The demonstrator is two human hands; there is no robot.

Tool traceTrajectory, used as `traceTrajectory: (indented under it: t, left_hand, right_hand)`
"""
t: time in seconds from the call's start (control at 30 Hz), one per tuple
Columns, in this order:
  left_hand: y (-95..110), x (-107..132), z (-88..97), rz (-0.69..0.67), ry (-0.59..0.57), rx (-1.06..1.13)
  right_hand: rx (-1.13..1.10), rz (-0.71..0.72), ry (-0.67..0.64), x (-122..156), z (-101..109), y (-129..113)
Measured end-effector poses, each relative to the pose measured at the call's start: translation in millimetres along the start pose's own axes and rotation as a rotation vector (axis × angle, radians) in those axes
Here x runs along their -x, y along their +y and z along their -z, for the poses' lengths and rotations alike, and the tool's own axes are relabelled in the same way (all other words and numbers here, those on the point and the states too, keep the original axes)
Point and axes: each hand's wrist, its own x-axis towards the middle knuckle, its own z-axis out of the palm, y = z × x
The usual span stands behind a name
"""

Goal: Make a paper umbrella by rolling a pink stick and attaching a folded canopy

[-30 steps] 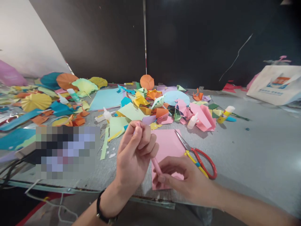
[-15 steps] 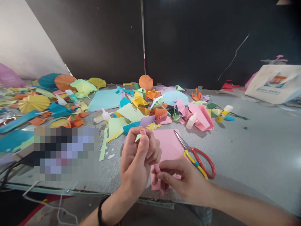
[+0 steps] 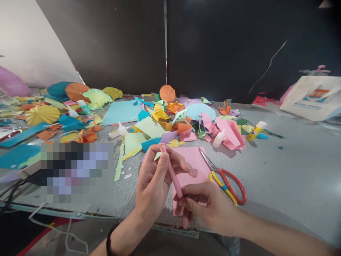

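A thin rolled pink paper stick point(image 3: 173, 175) is held between both hands above the table's near edge. My left hand point(image 3: 156, 179) pinches its upper end with thumb and forefinger, the other fingers partly stretched out. My right hand point(image 3: 207, 206) pinches the lower end, fingers curled. Under the hands lies a flat pink paper sheet point(image 3: 191, 161). Red and yellow scissors point(image 3: 226, 179) lie just right of the sheet, blades pointing away.
A heap of coloured paper scraps point(image 3: 170, 117) and folded paper umbrellas point(image 3: 77, 92) covers the far and left table. Small glue bottles point(image 3: 218, 138) and a yellow glue stick point(image 3: 255, 131) lie among them. A white bag point(image 3: 311, 96) sits far right. A pixelated patch covers the near left.
My left fingers have loosened from a tight curl, so more of the pink stick shows between the hands. Both hands stay over the pink sheet.
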Motion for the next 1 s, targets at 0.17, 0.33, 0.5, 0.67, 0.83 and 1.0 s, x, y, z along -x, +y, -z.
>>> traceTrajectory:
  t: [0.17, 0.33, 0.5, 0.67, 0.83, 1.0]
  left_hand:
    - [9.7, -3.4, 9.3, 0.073, -0.003, -0.151]
    - [22.3, -9.2, 24.9, 0.141, -0.073, -0.403]
    - [22.1, -12.5, 35.7, 0.307, -0.136, -0.517]
    - [17.4, -12.8, 38.0, 0.395, -0.151, -0.462]
    - [15.0, -11.4, 36.5, 0.428, -0.171, -0.401]
    - [11.7, -11.4, 35.9, 0.403, -0.138, -0.348]
  right_hand:
    - [-0.094, -0.018, 0.012, -1.0, -0.8, 1.8]
    - [-0.092, -0.018, 0.069, -1.1, -0.3, -0.1]
    - [-0.077, -0.026, 0.108, -1.2, -0.1, 1.2]
    - [-0.073, -0.023, 0.127, -0.7, -0.9, 2.7]
    - [-0.105, -0.028, 0.1, -0.8, -1.0, 5.4]
    - [-0.15, -0.047, 0.093, -1.6, -0.6, 3.5]
